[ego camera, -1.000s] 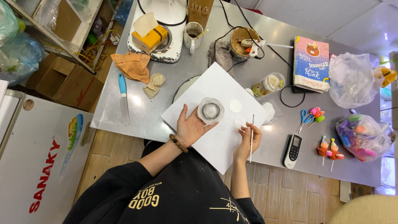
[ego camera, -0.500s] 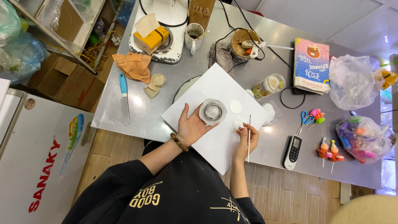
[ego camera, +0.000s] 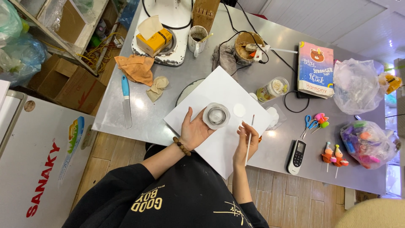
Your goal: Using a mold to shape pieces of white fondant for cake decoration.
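Left hand (ego camera: 195, 131) still cups the dish (ego camera: 216, 115); right hand (ego camera: 247, 141) (fingers pinching) has raised the brush (ego camera: 249, 139).

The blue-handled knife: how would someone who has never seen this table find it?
On the grey metal table, look left of the white sheet. The blue-handled knife lies alone below the orange cloth, the only bladed tool there.
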